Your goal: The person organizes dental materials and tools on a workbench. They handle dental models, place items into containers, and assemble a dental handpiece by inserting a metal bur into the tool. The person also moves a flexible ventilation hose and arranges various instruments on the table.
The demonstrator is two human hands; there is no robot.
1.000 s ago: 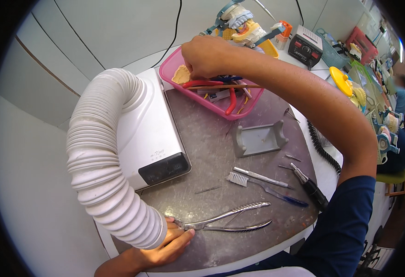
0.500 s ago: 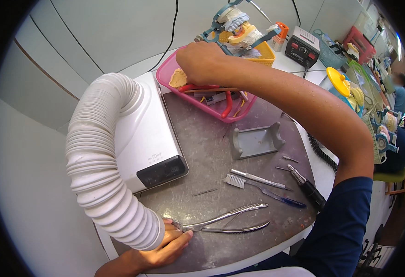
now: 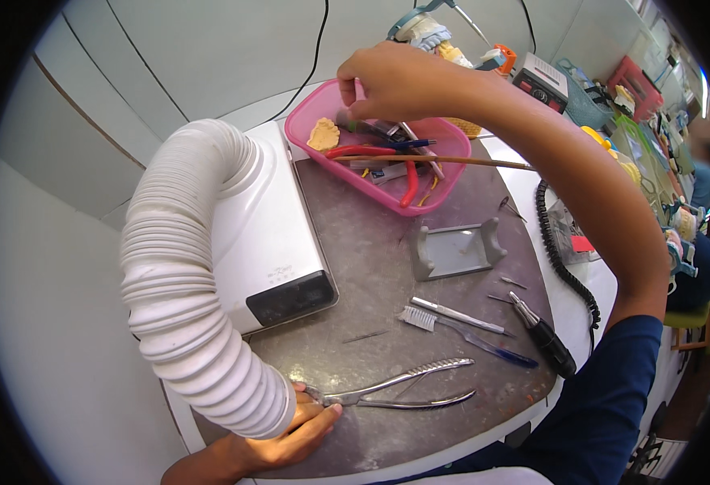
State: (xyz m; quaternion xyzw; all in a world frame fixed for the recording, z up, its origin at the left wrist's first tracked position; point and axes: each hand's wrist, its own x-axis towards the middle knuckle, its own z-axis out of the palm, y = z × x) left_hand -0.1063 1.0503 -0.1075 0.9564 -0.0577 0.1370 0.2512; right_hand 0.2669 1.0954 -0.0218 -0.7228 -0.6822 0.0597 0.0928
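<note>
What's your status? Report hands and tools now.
Right hand over pink tray, pinching something small. Left hand on steel pliers. White hose overhangs left hand.

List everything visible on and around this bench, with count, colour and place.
hose: 1, white ribbed, left, curving down to the front edge
machine: 1, white box with dark panel, left of mat
mat: 1, grey, bench centre
tray: 1, pink, back of mat, holding red-handled pliers, a stick and small tools
stand: 1, grey, mid mat
brush: 1, white, right of mat
pen: 1, blue, beside brush
handpiece: 1, black, right edge, on coiled cord
forceps: 1, steel, front of mat
left hand: at forceps jaws, under hose end
right hand: over tray, pinching a small tool
</note>
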